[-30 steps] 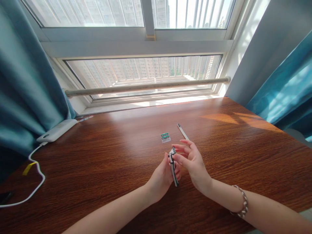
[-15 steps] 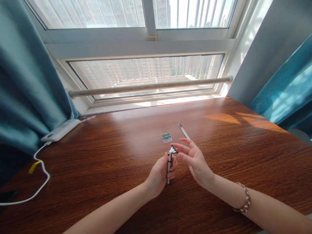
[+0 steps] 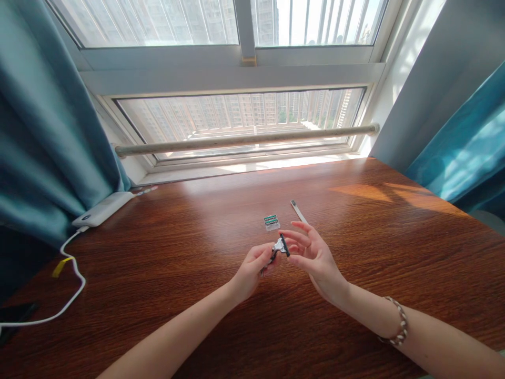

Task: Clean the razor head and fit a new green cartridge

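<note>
Tipped from upright a moment ago, the silver-and-black T-shaped razor [image 3: 280, 246] points toward two o'clock, my left hand [image 3: 253, 267] gripping it; whether my right hand [image 3: 319, 259] grips, I can't tell.

Apparently a room in a home: a wooden table [image 3: 158, 237] with blue curtains [image 3: 51, 110] to its left and right, a window [image 3: 165, 59] behind it, tower blocks [image 3: 232, 109] farther beyond.

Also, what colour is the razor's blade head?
The blade head is black, best seen in the current head view.
</note>
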### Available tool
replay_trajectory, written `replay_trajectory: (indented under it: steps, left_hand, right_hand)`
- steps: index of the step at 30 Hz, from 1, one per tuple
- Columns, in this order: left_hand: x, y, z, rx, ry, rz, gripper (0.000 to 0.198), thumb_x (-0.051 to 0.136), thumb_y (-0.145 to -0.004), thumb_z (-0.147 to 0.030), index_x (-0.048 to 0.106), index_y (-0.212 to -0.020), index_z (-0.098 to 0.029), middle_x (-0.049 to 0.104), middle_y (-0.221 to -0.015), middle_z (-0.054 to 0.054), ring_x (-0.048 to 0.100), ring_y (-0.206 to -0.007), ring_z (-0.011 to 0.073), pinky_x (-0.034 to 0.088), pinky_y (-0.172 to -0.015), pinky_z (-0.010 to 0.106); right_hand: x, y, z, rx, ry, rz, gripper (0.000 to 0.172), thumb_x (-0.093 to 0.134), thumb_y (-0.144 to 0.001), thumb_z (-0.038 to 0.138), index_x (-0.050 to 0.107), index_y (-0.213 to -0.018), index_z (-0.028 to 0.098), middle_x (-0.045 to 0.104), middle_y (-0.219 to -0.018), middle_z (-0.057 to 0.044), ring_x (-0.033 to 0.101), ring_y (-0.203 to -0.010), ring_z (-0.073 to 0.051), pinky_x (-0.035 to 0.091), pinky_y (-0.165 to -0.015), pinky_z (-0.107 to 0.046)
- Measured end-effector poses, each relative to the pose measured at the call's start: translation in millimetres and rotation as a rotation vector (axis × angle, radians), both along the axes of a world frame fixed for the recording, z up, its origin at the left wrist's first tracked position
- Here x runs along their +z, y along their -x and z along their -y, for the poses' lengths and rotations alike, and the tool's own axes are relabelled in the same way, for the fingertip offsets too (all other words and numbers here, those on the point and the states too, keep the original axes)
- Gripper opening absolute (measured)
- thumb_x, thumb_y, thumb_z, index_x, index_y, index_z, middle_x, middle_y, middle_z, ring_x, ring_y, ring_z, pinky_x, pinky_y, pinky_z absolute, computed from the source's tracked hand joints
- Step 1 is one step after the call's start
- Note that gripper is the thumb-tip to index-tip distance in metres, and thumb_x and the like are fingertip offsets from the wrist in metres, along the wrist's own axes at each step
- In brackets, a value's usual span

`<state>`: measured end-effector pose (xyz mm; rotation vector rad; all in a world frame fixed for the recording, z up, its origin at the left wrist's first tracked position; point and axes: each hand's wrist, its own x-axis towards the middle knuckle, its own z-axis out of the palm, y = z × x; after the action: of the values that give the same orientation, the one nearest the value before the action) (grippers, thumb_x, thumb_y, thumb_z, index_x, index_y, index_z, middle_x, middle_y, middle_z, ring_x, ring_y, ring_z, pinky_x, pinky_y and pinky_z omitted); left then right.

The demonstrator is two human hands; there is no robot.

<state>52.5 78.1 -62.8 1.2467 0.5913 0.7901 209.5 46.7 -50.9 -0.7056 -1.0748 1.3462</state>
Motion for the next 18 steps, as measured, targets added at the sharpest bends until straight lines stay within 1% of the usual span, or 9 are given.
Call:
replay_trajectory:
  steps: [4, 10, 15, 18]
  left_hand:
    - [-1.9, -0.4, 0.8, -0.005, -0.017, -0.019, 0.042, 0.043, -0.079, -0.053, 0.044, -0.062, -0.014, 0.031, -0.056, -0.002, 0.023, -0.052, 0.0082, 0.016, -0.048, 0.024]
    - [-3.3, -0.3, 0.6, 0.008, -0.024, -0.015, 0.043, 0.042, -0.079, -0.052, 0.042, -0.059, -0.014, 0.029, -0.054, -0.003, 0.023, -0.050, 0.0081, 0.016, -0.048, 0.025]
    - [-1.5, -0.6, 1.3, 0.017, -0.003, -0.026, 0.043, 0.043, -0.079, -0.053, 0.042, -0.058, -0.015, 0.029, -0.053, -0.003, 0.023, -0.049, 0.0080, 0.016, -0.048, 0.024]
    - [-1.2, -1.4, 1.5, 0.020, 0.014, -0.004, 0.043, 0.041, -0.080, -0.051, 0.042, -0.058, -0.015, 0.029, -0.053, -0.003, 0.023, -0.049, 0.0077, 0.016, -0.047, 0.024]
  right_hand:
    - [-1.3, -0.2, -0.3, -0.004, -0.005, 0.004, 0.061, 0.070, -0.066, 0.013, 0.037, -0.116, 0.025, 0.058, -0.113, -0.007, 0.053, -0.100, -0.018, 0.038, -0.088, -0.035]
    - [-2.1, 0.1, -1.1, -0.008, 0.009, -0.017, 0.061, 0.070, -0.066, 0.012, 0.038, -0.116, 0.025, 0.059, -0.112, -0.006, 0.055, -0.098, -0.016, 0.039, -0.086, -0.032]
    - [1.4, 1.1, 0.6, 0.007, 0.049, -0.060, 0.060, 0.069, -0.066, 0.011, 0.038, -0.116, 0.026, 0.060, -0.111, -0.005, 0.056, -0.093, -0.015, 0.042, -0.084, -0.031]
    - [4.4, 1.4, 0.9, -0.004, 0.080, -0.090, 0.058, 0.068, -0.067, 0.012, 0.038, -0.115, 0.025, 0.059, -0.112, -0.005, 0.056, -0.094, -0.016, 0.041, -0.086, -0.032]
